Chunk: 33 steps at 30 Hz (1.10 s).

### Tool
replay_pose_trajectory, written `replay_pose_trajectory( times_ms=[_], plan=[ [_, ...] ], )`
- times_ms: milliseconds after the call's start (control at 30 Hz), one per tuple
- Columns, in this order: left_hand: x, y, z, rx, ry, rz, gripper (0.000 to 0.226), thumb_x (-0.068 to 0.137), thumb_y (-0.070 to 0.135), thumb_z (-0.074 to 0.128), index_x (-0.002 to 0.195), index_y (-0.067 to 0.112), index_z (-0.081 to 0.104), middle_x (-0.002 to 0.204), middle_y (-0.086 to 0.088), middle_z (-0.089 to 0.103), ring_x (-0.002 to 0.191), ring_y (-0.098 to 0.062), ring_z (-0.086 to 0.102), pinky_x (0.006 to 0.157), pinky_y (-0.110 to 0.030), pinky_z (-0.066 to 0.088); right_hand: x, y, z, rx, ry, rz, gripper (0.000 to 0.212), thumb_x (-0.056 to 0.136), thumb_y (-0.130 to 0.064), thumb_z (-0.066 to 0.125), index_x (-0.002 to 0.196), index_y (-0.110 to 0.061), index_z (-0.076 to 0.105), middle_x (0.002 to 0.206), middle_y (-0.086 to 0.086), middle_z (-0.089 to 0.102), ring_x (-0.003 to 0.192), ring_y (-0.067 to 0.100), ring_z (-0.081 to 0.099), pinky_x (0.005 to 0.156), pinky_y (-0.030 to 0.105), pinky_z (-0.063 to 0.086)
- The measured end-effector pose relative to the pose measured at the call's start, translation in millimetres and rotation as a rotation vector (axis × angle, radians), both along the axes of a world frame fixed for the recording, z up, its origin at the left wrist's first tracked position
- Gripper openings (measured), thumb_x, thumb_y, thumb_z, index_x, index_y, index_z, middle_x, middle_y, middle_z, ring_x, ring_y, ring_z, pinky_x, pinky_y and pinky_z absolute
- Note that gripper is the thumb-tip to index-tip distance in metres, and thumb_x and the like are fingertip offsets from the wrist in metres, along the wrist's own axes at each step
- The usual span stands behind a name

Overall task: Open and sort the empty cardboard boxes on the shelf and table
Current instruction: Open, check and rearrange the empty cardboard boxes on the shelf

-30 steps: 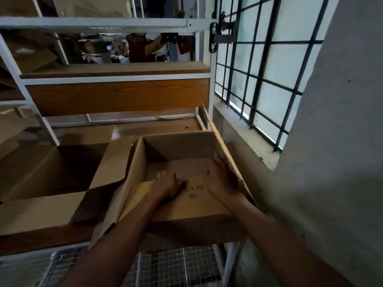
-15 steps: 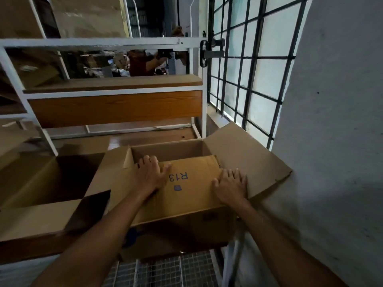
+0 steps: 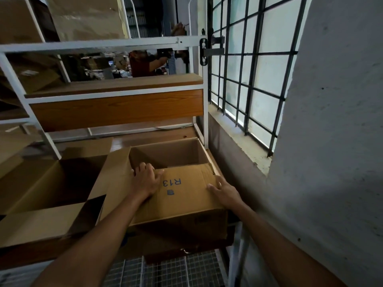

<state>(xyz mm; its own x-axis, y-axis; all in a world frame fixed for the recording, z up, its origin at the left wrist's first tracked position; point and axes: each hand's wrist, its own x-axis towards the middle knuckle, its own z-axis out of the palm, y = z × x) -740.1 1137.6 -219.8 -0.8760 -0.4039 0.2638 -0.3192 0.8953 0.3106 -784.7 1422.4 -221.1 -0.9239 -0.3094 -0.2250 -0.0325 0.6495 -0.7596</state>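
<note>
While you stand at the shelf (image 3: 157,134), the box (image 3: 176,224) you are working on sits at its front right corner, hard by the wall under the barred window (image 3: 248,65). Its near face appears to reach slightly past the shelf's front edge. A second box (image 3: 51,183) lies already opened just to its left, towards the middle of the shelf.

Your left hand (image 3: 145,180) is on the near flap (image 3: 186,195), the one marked R13. Its fingers are bent over the flap's far edge near the left corner and the thumb lies on top. Your right hand (image 3: 224,192) rests on the flap's right edge, fingers fairly straight and gripping nothing that I can see.

I judge you are on the opening step for this box. The left flap is turned out and the far half of the opening shows bare, but the R13 flap lies across the near half.

Next, hook that far edge upward with your left fingers and swing the flap towards you and down. Keep your right palm steadying the box so it does not slide off the front edge. The wall is close, so leave the right side room to unfold.
</note>
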Motion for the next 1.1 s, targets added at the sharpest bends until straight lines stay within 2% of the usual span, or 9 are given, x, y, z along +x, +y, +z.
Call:
replay_pose_trajectory(
  times_ms=[167,333,433,500,633,733,833,967,1100],
  plan=[
    [-9,-2,24,-0.068,0.187,-0.021,0.054,0.094,0.063,0.027,0.103,0.016,0.051,0.103,-0.005,0.054,0.097,-0.025,0.054,0.104,-0.053,0.035,-8,1,4,-0.203,-0.017,-0.149,0.065,0.099,-0.059,0.031,0.147,-0.016,0.04,0.144,0.013,0.047,0.126,0.03,0.049,0.106,0.044,0.04],
    [-4,4,43,-0.25,0.342,-0.056,0.054,0.095,0.062,0.025,0.097,0.014,0.049,0.096,-0.007,0.055,0.091,-0.024,0.052,0.101,-0.051,0.037,-14,6,8,-0.277,0.158,-0.274,0.072,0.099,-0.06,0.018,0.132,-0.008,0.056,0.132,0.019,0.058,0.121,0.033,0.053,0.103,0.04,0.037],
    [5,10,49,-0.213,0.385,-0.051,0.059,0.093,0.064,0.027,0.099,0.01,0.051,0.098,-0.011,0.056,0.091,-0.026,0.053,0.097,-0.045,0.035,-14,0,18,-0.452,0.255,-0.296,0.083,0.092,-0.072,0.011,0.096,-0.016,0.072,0.096,0.01,0.073,0.092,0.028,0.066,0.09,0.046,0.049],
    [11,13,52,-0.192,0.415,-0.055,0.065,0.092,0.067,0.026,0.1,0.008,0.052,0.1,-0.014,0.058,0.091,-0.028,0.054,0.094,-0.046,0.037,-14,-5,23,-0.575,0.262,-0.341,0.085,0.093,-0.072,0.012,0.072,-0.014,0.071,0.073,0.008,0.071,0.075,0.028,0.066,0.077,0.044,0.053],
    [26,15,62,-0.128,0.418,-0.08,0.061,0.091,0.069,0.03,0.1,0.012,0.049,0.099,-0.011,0.055,0.087,-0.025,0.052,0.084,-0.042,0.043,0,-13,42,-0.699,0.202,-0.467,0.071,0.097,-0.064,0.02,0.076,-0.016,0.068,0.085,0.011,0.069,0.084,0.029,0.063,0.071,0.034,0.044],
    [40,23,72,-0.086,0.412,-0.117,0.04,0.097,0.054,0.036,0.098,0.016,0.051,0.095,-0.004,0.054,0.088,-0.022,0.053,0.082,-0.035,0.038,11,-15,40,-0.789,0.153,-0.537,0.058,0.098,-0.063,0.023,0.084,-0.024,0.064,0.101,0.009,0.069,0.094,0.024,0.062,0.08,0.036,0.046],
    [57,29,102,-0.063,0.326,-0.125,0.02,0.102,0.037,0.036,0.093,0.025,0.05,0.083,0.002,0.055,0.08,-0.019,0.057,0.075,-0.032,0.035,22,-11,45,-0.868,0.053,-0.594,0.062,0.096,-0.065,0.025,0.086,-0.019,0.065,0.104,0.012,0.071,0.097,0.027,0.064,0.093,0.045,0.05],
    [77,27,157,0.147,0.136,-0.202,0.024,0.101,0.024,0.044,0.085,0.02,0.06,0.089,-0.007,0.065,0.081,-0.019,0.058,0.063,-0.028,0.036,39,3,59,-1.001,-0.043,-0.643,0.063,0.096,-0.062,0.032,0.085,-0.01,0.065,0.089,0.012,0.071,0.083,0.028,0.064,0.078,0.039,0.05],
    [118,22,185,0.413,-0.32,-0.472,0.016,0.098,0.016,0.052,0.096,0.018,0.068,0.099,-0.005,0.067,0.09,-0.021,0.061,0.069,-0.026,0.047,60,19,58,-1.056,-0.001,-0.61,0.051,0.095,-0.058,0.042,0.097,-0.013,0.066,0.098,0.009,0.069,0.09,0.024,0.062,0.083,0.038,0.045]
  ],
)
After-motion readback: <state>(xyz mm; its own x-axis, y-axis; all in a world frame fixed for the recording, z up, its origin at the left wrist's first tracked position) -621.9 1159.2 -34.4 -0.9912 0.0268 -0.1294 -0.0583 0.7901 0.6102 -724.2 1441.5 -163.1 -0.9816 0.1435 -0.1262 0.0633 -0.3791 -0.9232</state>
